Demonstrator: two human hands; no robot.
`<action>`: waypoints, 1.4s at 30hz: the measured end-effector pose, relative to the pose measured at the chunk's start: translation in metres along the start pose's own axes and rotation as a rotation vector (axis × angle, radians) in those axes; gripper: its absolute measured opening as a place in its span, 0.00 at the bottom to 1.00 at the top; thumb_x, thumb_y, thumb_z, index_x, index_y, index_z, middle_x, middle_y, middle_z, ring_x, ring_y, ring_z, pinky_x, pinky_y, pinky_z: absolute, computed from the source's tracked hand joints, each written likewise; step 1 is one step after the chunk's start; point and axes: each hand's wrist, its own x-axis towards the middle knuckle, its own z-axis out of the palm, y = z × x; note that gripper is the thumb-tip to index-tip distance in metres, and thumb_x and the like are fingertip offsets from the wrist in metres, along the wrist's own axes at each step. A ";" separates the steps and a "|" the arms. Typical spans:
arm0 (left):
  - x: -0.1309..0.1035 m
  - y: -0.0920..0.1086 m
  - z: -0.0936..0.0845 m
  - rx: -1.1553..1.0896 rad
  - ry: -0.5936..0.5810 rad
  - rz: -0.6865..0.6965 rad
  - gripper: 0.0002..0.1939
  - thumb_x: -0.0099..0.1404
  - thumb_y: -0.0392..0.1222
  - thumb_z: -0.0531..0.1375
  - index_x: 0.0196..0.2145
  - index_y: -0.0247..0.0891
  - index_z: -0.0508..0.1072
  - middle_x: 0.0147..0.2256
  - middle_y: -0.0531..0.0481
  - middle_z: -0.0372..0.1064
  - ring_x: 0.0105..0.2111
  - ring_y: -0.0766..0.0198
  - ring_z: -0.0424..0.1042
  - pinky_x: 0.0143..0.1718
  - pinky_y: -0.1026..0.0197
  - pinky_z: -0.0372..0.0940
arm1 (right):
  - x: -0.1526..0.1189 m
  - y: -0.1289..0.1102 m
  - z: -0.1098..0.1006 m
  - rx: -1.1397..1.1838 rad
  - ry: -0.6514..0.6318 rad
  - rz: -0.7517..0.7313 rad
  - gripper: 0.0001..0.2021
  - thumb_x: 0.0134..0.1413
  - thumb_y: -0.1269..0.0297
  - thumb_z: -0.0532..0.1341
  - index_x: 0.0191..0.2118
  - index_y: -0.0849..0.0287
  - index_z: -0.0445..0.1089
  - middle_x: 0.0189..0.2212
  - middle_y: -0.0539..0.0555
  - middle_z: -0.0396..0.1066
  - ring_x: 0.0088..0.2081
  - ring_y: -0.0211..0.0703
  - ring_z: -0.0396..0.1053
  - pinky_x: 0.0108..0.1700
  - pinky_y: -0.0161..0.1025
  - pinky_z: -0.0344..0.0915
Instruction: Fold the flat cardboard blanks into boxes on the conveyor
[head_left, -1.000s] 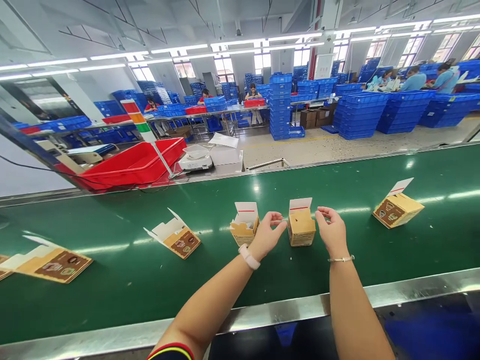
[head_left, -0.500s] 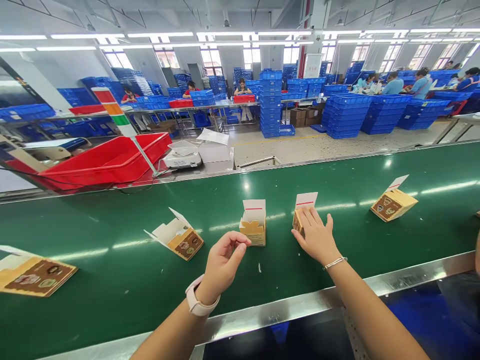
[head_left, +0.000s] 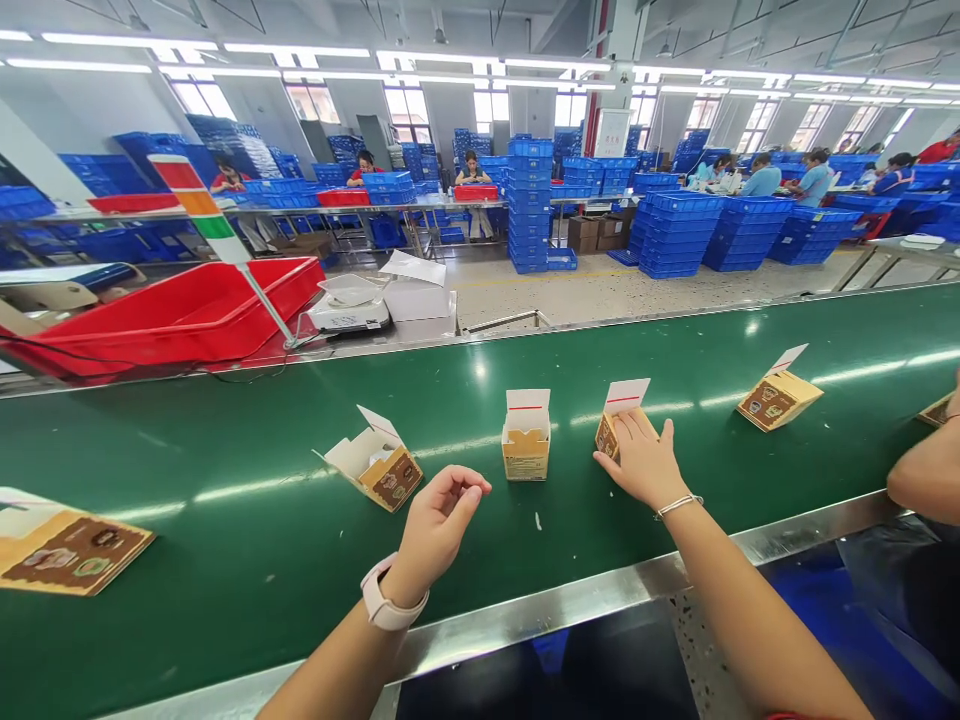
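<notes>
My right hand point(head_left: 641, 458) lies with fingers spread over the top of a small brown-and-tan carton point(head_left: 607, 437), whose white flap with a red line stands up behind the fingers. The palm hides much of that carton. My left hand point(head_left: 442, 520), a pale watch band at its wrist, hovers over the green belt with curled fingers and the thumb close to the index finger; nothing shows in it. To its right stands an open carton point(head_left: 526, 455) with its white flap raised. Left of it, a tilted open carton point(head_left: 394, 478) has something whitish inside.
Another open carton point(head_left: 75, 550) sits at the belt's left, and a tan carton point(head_left: 780, 398) with a raised flap at the right. A co-worker's arm point(head_left: 930, 475) reaches in from the right edge. Beyond the belt are a red tray point(head_left: 187, 310) and a scale point(head_left: 349, 305).
The upright open carton has shifted right, away from my left fingertips, which overlapped it before. My right hand stays on its carton, slightly farther right in view. A co-worker's arm has come into view.
</notes>
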 end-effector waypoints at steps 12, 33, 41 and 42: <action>0.057 -0.060 0.042 0.161 -0.127 0.172 0.23 0.58 0.47 0.60 0.51 0.42 0.69 0.57 0.41 0.65 0.57 0.51 0.63 0.56 0.47 0.59 | -0.009 -0.045 0.025 0.775 0.245 -0.142 0.30 0.61 0.52 0.52 0.65 0.58 0.52 0.60 0.63 0.60 0.61 0.50 0.60 0.58 0.51 0.64; 0.097 -0.049 0.147 -0.343 -0.090 -0.434 0.08 0.58 0.31 0.60 0.35 0.37 0.64 0.33 0.49 0.70 0.32 0.67 0.71 0.38 0.62 0.66 | 0.042 -0.033 0.070 1.108 0.330 0.634 0.21 0.46 0.57 0.58 0.47 0.58 0.62 0.42 0.60 0.68 0.38 0.48 0.71 0.37 0.43 0.71; 0.113 -0.048 0.182 -0.293 -0.124 -0.486 0.14 0.52 0.33 0.66 0.35 0.37 0.67 0.30 0.50 0.71 0.31 0.63 0.72 0.39 0.58 0.68 | 0.043 -0.014 0.079 0.854 0.464 0.543 0.26 0.50 0.61 0.54 0.56 0.57 0.56 0.44 0.58 0.65 0.41 0.47 0.69 0.42 0.43 0.69; 0.112 -0.046 0.182 -0.277 -0.120 -0.475 0.14 0.52 0.34 0.66 0.35 0.37 0.67 0.31 0.49 0.71 0.32 0.62 0.72 0.40 0.57 0.68 | 0.042 -0.012 0.077 0.827 0.477 0.551 0.26 0.51 0.61 0.54 0.57 0.57 0.55 0.44 0.59 0.64 0.42 0.48 0.69 0.43 0.44 0.69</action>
